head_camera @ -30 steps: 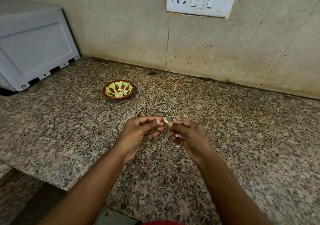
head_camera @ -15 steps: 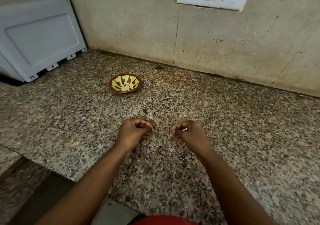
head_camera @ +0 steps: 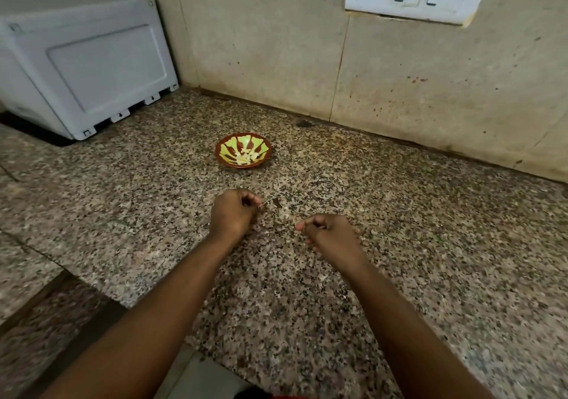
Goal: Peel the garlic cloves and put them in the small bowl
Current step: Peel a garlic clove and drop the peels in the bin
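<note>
While fingers curl, both hands (head_camera: 233,217) hide any contents.

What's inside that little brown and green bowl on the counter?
The small bowl holds a little heap of pale peeled garlic cloves at its bottom, resting on the green and brown pattern. How many there are cannot be told, as they overlap and hide whatever lies beneath them.

Cloves (head_camera: 246,157) in bowl (head_camera: 223,152), behind hands (head_camera: 233,216).
</note>
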